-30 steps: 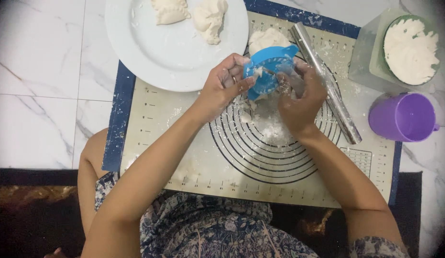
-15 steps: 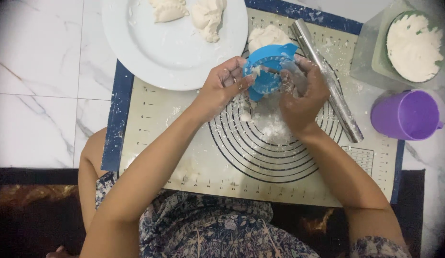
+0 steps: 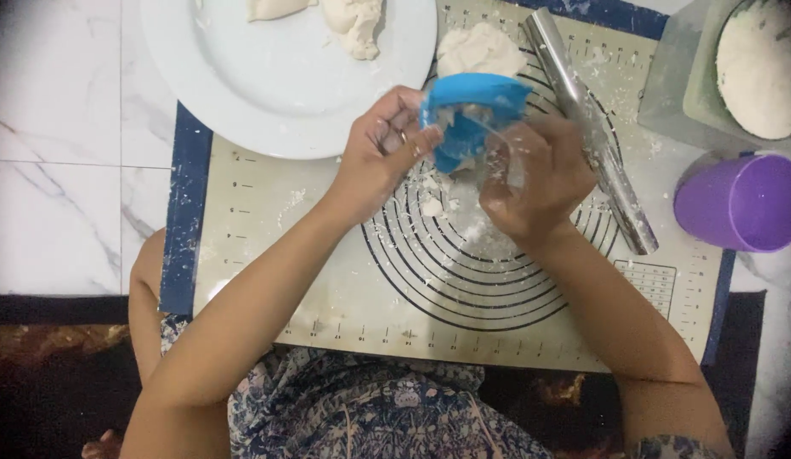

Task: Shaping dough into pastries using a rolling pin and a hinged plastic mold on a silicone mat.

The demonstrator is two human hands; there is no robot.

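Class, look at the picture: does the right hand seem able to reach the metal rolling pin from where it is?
Probably yes: the right hand lies right beside the rolling pin, nothing between them, though it is busy at the blue mould.

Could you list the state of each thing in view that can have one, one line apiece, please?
blue dumpling mould: hinged open, held above the mat, dough bits inside.
left hand: gripping the mould's left side.
right hand: floury, at the mould's right side.
white plate: holds dough pieces.
rolling pin: lying on the mat, floury.
pastry mat: flat, dusted with flour.
purple cup: upright, contents hidden.
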